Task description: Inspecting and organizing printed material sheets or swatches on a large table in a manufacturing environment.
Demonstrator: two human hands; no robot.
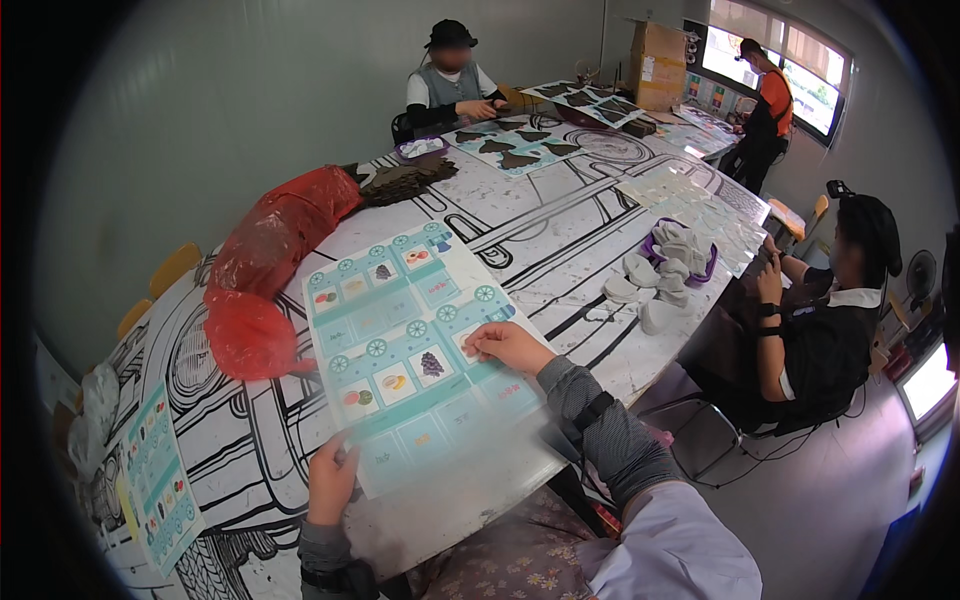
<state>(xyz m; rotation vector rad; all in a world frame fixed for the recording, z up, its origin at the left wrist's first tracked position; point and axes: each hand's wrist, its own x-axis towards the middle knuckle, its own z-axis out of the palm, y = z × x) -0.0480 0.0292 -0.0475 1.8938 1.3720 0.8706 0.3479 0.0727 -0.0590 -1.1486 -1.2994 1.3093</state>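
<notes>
A large pale-blue printed sheet (pixel 395 330) lies in front of me, with rows of wheeled carts and fruit pictures. My left hand (pixel 333 482) is at its near left edge, fingers curled and pinching that edge. Over the sheet's right side, my right hand (pixel 512 350) has thumb and fingertips pressed together above a picture square. Whatever it pinches, if anything, is too small and covered to name. Just left of those fingertips is a picture of dark grapes (pixel 432 364); a yellow melon picture (pixel 397 382) is beside it.
A red plastic bag (pixel 285 225) lies beyond the sheet, near dark flat pieces (pixel 408 180). At right, a purple basket (pixel 712 262) holds grey-white pieces. Another printed sheet (pixel 160 490) is at far left. One person (pixel 455 85) sits opposite, another (pixel 830 300) at right; a third (pixel 770 105) stands behind.
</notes>
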